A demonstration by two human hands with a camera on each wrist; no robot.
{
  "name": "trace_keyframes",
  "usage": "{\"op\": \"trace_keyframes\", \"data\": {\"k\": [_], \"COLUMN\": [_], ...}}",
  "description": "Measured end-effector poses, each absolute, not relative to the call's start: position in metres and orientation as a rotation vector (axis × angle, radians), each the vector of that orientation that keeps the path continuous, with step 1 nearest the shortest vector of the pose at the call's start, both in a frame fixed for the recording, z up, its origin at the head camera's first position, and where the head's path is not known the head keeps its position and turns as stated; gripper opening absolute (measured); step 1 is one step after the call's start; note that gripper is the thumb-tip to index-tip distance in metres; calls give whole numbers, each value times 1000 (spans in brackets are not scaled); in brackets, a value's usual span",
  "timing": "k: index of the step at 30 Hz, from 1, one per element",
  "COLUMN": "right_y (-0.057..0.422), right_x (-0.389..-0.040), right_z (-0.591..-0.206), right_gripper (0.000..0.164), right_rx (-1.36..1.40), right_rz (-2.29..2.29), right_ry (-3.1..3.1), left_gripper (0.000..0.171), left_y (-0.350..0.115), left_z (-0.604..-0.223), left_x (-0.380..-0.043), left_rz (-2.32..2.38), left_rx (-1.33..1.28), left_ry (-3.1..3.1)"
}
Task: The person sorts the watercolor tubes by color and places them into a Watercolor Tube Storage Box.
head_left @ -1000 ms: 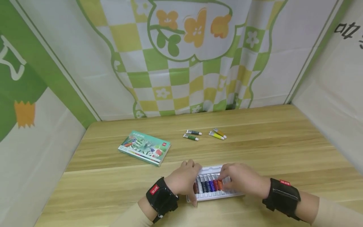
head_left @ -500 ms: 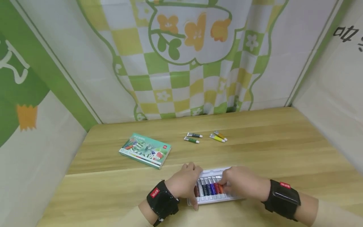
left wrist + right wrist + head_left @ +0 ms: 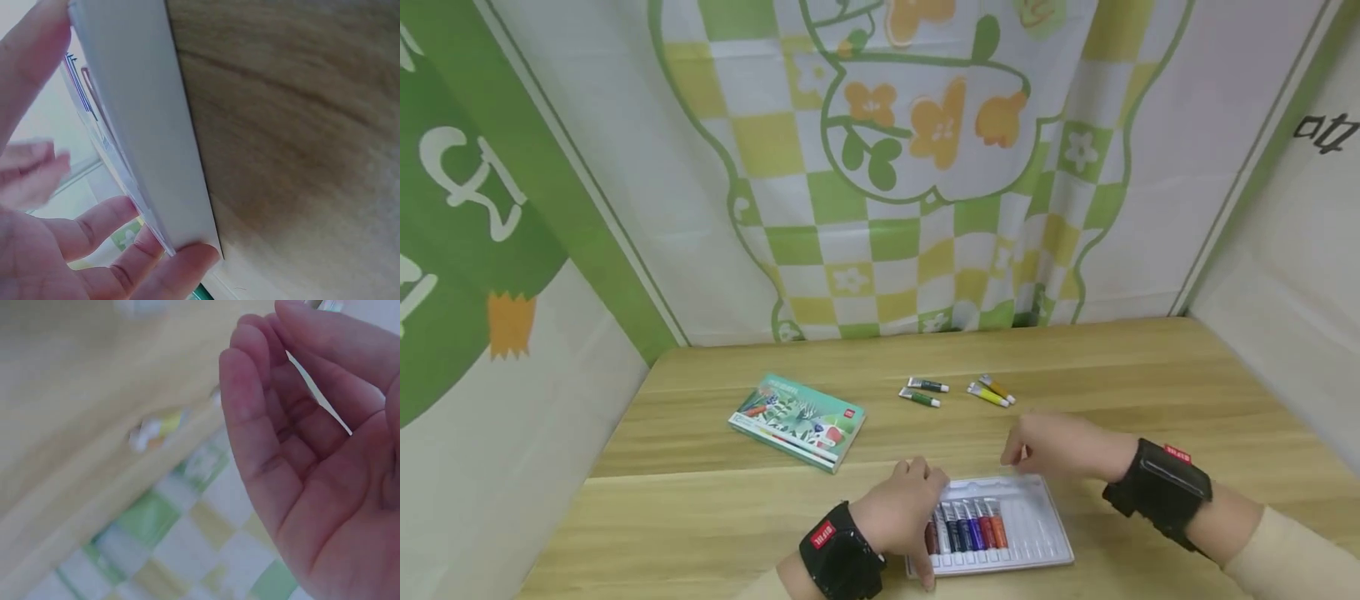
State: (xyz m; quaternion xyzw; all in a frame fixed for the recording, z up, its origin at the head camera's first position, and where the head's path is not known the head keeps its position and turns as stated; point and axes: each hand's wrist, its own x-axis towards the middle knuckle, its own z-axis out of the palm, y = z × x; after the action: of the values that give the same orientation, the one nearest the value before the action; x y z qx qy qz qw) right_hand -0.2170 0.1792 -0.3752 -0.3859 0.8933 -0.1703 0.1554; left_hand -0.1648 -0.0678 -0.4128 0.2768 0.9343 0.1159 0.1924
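Note:
In the head view my left hand [image 3: 904, 510] grips the left end of a white plastic tray [image 3: 1058, 546], thumb at the near corner and fingers at the far side. The left wrist view shows the same tray's side wall [image 3: 134, 125] between thumb and fingertips. Several paint tubes [image 3: 975, 532], from brown to orange, lie in a row in the slots; the leftmost part is covered by the hand. Just beyond the tray's far right corner hovers my right hand [image 3: 1063, 446], fingers loosely bent. No tube shows between them in the right wrist view, where the hand [image 3: 312, 456] is near.
Behind the tray lie two green tubes [image 3: 920, 398] and, to their right, a yellow tube [image 3: 988, 395] and an ochre tube [image 3: 997, 389]. A teal illustrated box [image 3: 799, 422] rests at the left. A patterned curtain [image 3: 895, 275] borders the wooden table's [image 3: 692, 500] back edge.
My right hand has left the slots beside the orange tube and moved back and right, uncovering the tray's right side. My left hand stays on the tray. The head view has tilted up.

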Motion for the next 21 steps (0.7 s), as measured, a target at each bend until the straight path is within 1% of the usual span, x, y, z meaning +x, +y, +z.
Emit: {"op": "trace_keyframes", "data": {"k": [2, 6, 11, 17, 21], "right_y": [182, 186, 182, 176, 172], "right_x": [-233, -267, -306, -333, -339], "right_z": [-373, -374, -386, -407, -412], "right_gripper": [15, 15, 17, 31, 32], "right_rx": [-1122, -1041, -896, -673, -654], "right_rz": [-473, -494, -541, -642, -663], "right_ry": [2611, 2681, 2760, 2795, 2779], "left_gripper": [111, 111, 110, 107, 106], "left_y": [-69, -70, -70, -69, -70], "left_z": [-413, -414, -414, -418, -418], "left_x": [-164, -164, -165, -163, -163], "left_rz": [330, 336, 329, 356, 356], "left_rx": [770, 760, 769, 766, 761], "left_ry": [2620, 2621, 2637, 2626, 2625]}}
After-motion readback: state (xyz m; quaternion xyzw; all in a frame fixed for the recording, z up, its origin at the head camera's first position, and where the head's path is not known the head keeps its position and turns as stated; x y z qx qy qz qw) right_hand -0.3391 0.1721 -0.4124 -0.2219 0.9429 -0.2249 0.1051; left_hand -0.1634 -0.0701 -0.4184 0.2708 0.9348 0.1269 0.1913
